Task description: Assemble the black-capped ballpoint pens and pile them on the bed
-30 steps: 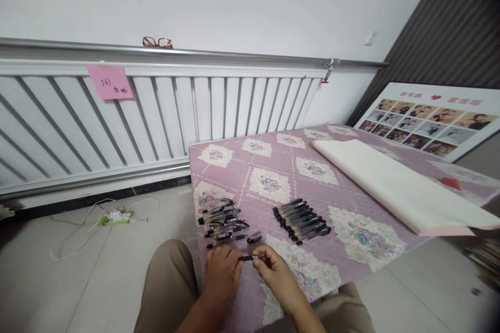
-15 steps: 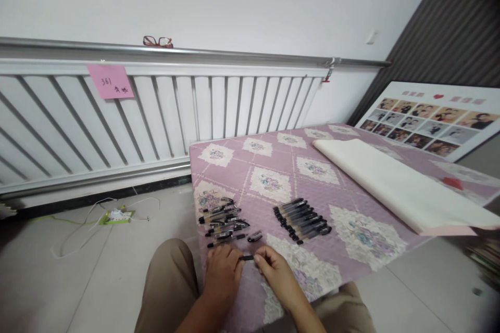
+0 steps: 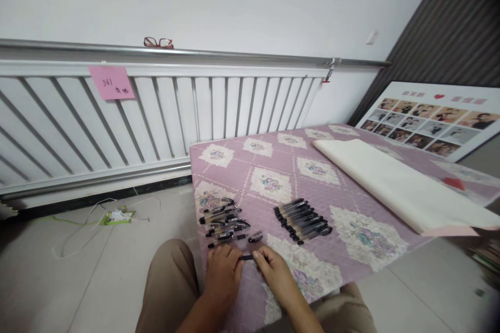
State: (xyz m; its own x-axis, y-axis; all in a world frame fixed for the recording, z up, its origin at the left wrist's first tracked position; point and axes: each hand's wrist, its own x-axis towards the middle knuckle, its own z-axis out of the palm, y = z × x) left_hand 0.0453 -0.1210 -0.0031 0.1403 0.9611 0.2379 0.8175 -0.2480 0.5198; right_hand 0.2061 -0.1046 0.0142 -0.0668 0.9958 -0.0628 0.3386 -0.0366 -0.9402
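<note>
My left hand and my right hand meet over the near edge of the purple patterned cloth. Both pinch the same black pen, which spans the small gap between their fingertips. Just beyond my hands a loose pen cap lies on the cloth. A scattered heap of pens sits ahead of my left hand. A tidy row of capped pens lies ahead and to the right of my right hand.
A rolled cream sheet lies across the right of the cloth. Behind stands a white radiator with a pink note and red glasses on its rail. A photo board leans at right. Cables lie on the floor.
My right hand has slid a little left along the pen toward my left hand, so less of the pen shows between them. The pen piles have not moved.
</note>
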